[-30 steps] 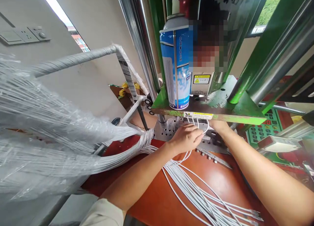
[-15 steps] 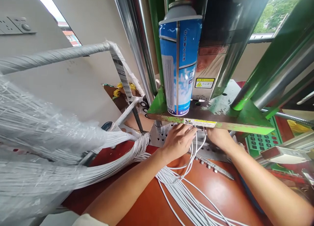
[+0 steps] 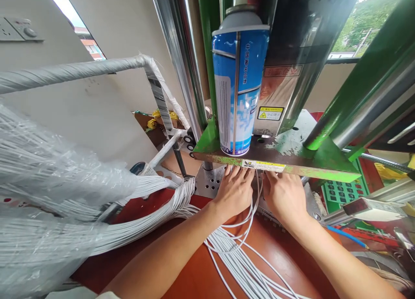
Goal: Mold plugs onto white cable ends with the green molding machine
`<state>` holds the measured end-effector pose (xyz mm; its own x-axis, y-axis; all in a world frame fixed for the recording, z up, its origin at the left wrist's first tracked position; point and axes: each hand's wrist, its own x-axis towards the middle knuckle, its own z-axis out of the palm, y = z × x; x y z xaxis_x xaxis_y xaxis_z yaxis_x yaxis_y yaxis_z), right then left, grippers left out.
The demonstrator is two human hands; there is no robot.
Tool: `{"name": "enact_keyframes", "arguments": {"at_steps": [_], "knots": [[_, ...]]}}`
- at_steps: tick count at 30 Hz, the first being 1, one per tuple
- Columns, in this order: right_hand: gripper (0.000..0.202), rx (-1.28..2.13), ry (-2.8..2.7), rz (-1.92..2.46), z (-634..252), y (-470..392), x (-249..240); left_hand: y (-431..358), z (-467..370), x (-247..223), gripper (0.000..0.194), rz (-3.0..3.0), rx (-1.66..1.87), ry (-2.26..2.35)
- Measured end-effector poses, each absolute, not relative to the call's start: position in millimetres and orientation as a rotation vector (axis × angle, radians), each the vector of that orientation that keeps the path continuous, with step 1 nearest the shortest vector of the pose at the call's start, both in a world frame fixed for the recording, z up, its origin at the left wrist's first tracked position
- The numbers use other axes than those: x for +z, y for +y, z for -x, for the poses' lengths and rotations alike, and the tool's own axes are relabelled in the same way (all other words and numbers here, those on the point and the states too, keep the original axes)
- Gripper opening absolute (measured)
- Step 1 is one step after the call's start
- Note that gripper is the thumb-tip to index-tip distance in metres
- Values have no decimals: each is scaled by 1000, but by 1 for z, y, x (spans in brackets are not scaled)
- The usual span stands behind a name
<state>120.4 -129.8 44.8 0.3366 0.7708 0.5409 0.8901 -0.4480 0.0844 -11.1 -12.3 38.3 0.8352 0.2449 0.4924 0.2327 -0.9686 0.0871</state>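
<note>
My left hand (image 3: 236, 190) reaches palm down under the front edge of a green press plate (image 3: 311, 168). Its fingers are stretched forward and slightly apart, with their tips hidden beneath the plate. Beside it, my right hand (image 3: 285, 193) also reaches under the edge, and most of its fingers are out of sight. Thin white cables (image 3: 258, 191) rise between the two hands to the area below the plate. A thick bundle of grey-white cables (image 3: 231, 249) spreads over the reddish-brown table (image 3: 191, 264) under my forearms.
A blue spray can (image 3: 240, 91) stands on the press plate. Plastic-wrapped cable bundles (image 3: 58, 160) hang at left beside a wrapped rail (image 3: 71, 70). Steel columns (image 3: 178, 52) rise behind. At right are a green keypad panel (image 3: 343, 191) and a blue hose (image 3: 348, 237).
My right hand has moved left and toward me, so more of its back shows. My left hand has turned flatter, its fingers now pointing forward. The cable loops have shifted slightly left.
</note>
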Motion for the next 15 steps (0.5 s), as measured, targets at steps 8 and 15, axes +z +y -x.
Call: {"name": "enact_keyframes", "arguments": {"at_steps": [8, 15], "knots": [[30, -682, -1636, 2340, -95, -127, 44, -10, 16, 38, 48, -2927, 853, 374], [27, -651, -1605, 2319, -103, -99, 41, -7, 18, 43, 39, -2911, 852, 407]]}}
